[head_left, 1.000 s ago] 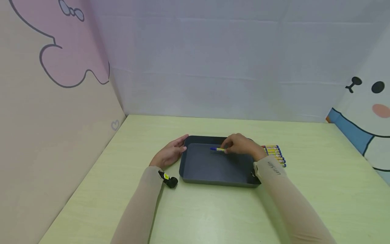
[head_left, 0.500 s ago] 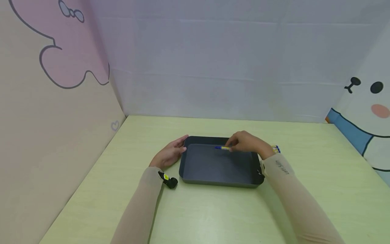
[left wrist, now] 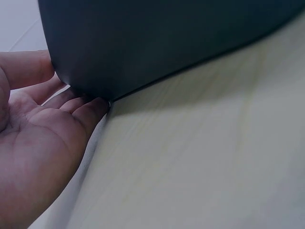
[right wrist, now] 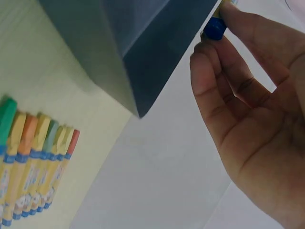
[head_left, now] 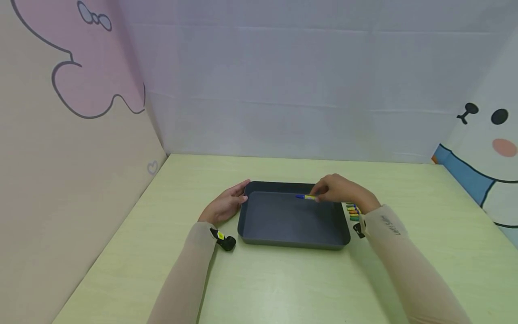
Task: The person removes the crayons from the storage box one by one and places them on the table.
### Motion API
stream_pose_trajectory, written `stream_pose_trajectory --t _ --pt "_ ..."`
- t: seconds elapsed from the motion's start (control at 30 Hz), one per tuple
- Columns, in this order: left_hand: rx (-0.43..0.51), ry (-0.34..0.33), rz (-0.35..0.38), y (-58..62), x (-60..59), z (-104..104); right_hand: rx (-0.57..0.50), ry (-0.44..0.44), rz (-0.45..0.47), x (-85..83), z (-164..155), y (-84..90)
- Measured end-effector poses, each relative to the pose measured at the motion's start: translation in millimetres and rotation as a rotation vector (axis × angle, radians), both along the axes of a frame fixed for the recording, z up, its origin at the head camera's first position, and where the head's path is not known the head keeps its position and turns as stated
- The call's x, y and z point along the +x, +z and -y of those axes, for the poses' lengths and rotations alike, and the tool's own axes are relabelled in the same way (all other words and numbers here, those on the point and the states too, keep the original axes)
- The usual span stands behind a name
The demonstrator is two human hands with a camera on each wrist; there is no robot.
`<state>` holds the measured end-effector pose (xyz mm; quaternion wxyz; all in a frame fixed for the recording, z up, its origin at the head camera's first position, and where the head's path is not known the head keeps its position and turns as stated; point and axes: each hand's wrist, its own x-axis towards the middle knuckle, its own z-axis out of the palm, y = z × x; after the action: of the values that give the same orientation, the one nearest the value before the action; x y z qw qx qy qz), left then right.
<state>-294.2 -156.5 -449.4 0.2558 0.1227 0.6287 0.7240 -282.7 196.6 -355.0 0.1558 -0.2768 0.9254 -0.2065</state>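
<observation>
Right hand (head_left: 343, 191): fingers (right wrist: 224, 62) pinch a slim yellow marker with a blue cap (head_left: 306, 197) (level, cap pointing left), held over the far right part of a dark grey rectangular plastic tray (head_left: 247, 225). Left hand (head_left: 225, 204): fingers (left wrist: 88, 107) straight, resting against the tray's left wall. Row of coloured markers (right wrist: 33, 167) on the pale green tabletop (head_left: 283, 288), just right of the tray.

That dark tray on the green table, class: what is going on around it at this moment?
A person's right hand pinches a blue and yellow crayon above the tray, near its far right corner. The left hand rests against the tray's left side. A row of crayons lies on the table to the tray's right.
</observation>
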Motion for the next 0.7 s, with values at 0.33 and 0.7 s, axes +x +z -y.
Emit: stream_pose_trajectory --t 0.33,0.7 --pt "0.005 -0.006 -0.007 -1.7 -1.6 1 0.009 -0.012 -0.002 9.5 -24 5.9" --pt "-0.005 -0.001 -0.008 -3.3 -1.7 1 -0.018 -0.05 0.012 23.0 -56 5.6"
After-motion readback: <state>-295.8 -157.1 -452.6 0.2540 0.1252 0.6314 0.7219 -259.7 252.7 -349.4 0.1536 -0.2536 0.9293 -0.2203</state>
